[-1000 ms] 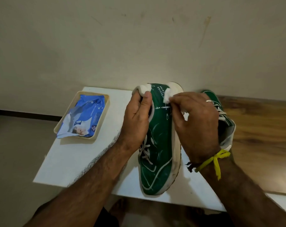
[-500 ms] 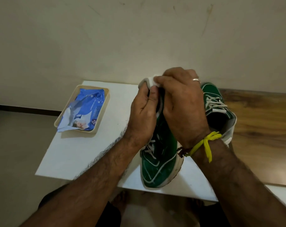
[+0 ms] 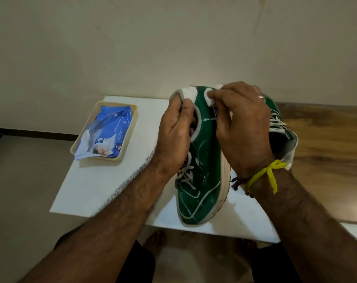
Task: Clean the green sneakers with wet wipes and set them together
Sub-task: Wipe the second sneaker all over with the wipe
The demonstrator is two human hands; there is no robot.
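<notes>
A: While the cream plastic tray with its crumpled blue wet-wipe packet sits well off to the left on the white counter, the right hand blocks most of the second green sneaker behind it.

B: And the near green lace-up sneaker?

A: Tilted on its side, toe toward us. The left hand grips its white heel collar, fingers curled inside. The right hand pinches a small white wipe against the green heel panel.

B: Any change?

A: Half a second ago that right hand covered the heel top; now it has slid off, baring the green panel.
</notes>
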